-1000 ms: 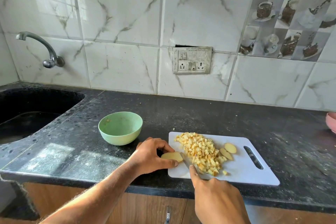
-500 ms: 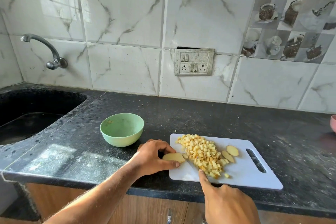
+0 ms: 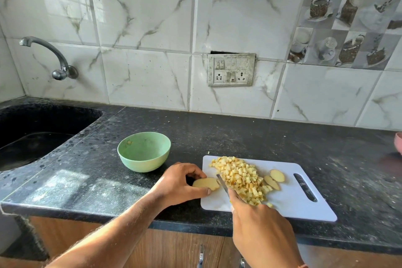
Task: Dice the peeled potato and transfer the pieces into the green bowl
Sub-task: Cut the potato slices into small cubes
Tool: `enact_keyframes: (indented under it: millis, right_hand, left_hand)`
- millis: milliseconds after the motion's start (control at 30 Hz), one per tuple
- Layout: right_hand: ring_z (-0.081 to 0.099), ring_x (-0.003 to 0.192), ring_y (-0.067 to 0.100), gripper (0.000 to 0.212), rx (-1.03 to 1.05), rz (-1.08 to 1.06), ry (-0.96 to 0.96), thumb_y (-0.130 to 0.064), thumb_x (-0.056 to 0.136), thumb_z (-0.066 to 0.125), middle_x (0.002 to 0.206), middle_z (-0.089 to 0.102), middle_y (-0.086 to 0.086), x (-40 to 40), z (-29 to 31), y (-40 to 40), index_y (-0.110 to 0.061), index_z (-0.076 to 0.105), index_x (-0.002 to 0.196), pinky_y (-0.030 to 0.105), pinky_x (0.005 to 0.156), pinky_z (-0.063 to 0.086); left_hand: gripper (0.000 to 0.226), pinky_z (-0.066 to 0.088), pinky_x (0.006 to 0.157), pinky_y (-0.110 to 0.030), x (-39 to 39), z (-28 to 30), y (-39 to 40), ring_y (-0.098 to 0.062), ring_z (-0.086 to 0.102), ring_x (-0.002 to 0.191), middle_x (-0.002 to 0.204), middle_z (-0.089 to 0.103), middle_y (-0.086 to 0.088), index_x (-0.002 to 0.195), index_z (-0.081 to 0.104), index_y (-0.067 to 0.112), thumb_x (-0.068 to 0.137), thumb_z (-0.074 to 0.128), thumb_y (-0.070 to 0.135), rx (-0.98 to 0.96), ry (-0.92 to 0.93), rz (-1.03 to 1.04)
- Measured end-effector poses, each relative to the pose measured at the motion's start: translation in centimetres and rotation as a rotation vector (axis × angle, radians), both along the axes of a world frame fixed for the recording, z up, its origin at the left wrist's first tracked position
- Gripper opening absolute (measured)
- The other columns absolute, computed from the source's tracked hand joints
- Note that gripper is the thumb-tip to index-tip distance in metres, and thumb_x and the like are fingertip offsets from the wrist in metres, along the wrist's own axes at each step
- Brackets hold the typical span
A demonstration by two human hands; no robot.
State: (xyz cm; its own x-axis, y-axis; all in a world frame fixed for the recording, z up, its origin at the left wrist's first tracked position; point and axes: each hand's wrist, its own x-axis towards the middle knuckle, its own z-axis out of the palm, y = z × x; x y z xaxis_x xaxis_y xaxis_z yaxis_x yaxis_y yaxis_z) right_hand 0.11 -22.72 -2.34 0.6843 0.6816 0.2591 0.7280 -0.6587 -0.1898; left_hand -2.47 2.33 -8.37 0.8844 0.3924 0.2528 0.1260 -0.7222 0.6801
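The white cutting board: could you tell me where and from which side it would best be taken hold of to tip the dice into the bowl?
Probably at the handle slot on the cutting board, coming from its right end. The slot is a through cut-out that fingers can hook, that end is bare, and the diced potato and green bowl lie toward the left.

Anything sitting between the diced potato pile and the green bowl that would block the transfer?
Only the person's own left hand, holding a potato slice at the cutting board's left edge, lies between the diced pile and the green bowl. Otherwise nothing visible blocks that stretch of counter.
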Motion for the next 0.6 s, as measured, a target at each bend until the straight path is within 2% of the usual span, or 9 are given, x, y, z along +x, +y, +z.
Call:
enact_keyframes:
  millis: [100, 233, 367, 500, 600]
  right_hand:
    - [0.062, 0.074, 0.016, 0.057, -0.037, -0.012, -0.014, -0.030, 0.104, 0.038, 0.092, 0.070, -0.005, 0.6, -0.8, 0.8, -0.039, 0.026, 0.159, 0.029, 0.063, 0.051]
    - [0.067, 0.076, 0.017, 0.059, -0.076, 0.006, 0.009, -0.023, 0.103, 0.041, 0.087, 0.072, -0.003, 1.2, -1.2, 2.2, -0.036, 0.029, 0.159, 0.033, 0.066, 0.057]
    - [0.070, 0.084, 0.020, 0.057, -0.064, -0.004, -0.028, -0.022, 0.104, 0.042, 0.096, 0.074, -0.001, 2.0, -1.7, 3.7, -0.034, 0.033, 0.159, 0.033, 0.068, 0.056]
    - [0.065, 0.075, 0.013, 0.055, -0.033, -0.001, -0.051, -0.024, 0.106, 0.042, 0.087, 0.071, -0.005, 2.5, -1.4, 3.9, -0.033, 0.033, 0.159, 0.029, 0.064, 0.055]
    - [0.062, 0.073, 0.013, 0.054, -0.035, 0.022, -0.062, -0.025, 0.106, 0.041, 0.086, 0.070, -0.005, 2.4, -1.2, 4.0, -0.033, 0.034, 0.159, 0.026, 0.057, 0.047]
  left_hand:
    - [0.039, 0.051, 0.085, -0.021, 0.1, 0.0, 0.1, 0.005, 0.060, 0.101, 0.095, 0.073, 0.025, 0.098, 0.078, 0.040, 0.066, 0.090, 0.060, -0.006, -0.001, -0.001]
    - [0.040, 0.052, 0.086, -0.021, 0.2, 0.1, 0.2, 0.005, 0.060, 0.100, 0.096, 0.073, 0.024, 0.099, 0.079, 0.039, 0.067, 0.091, 0.059, -0.016, 0.012, -0.010]
    - [0.041, 0.053, 0.087, -0.025, 0.1, 0.1, 0.3, 0.004, 0.061, 0.101, 0.097, 0.072, 0.025, 0.100, 0.079, 0.040, 0.067, 0.090, 0.061, -0.021, 0.021, -0.014]
    - [0.043, 0.051, 0.088, -0.023, 0.1, 0.1, 0.2, 0.005, 0.059, 0.101, 0.098, 0.071, 0.024, 0.101, 0.078, 0.040, 0.066, 0.090, 0.061, -0.011, 0.013, -0.005]
    - [0.044, 0.051, 0.088, -0.024, 0.2, 0.1, 0.3, 0.005, 0.058, 0.101, 0.097, 0.071, 0.024, 0.102, 0.078, 0.039, 0.066, 0.089, 0.062, -0.009, 0.012, 0.001]
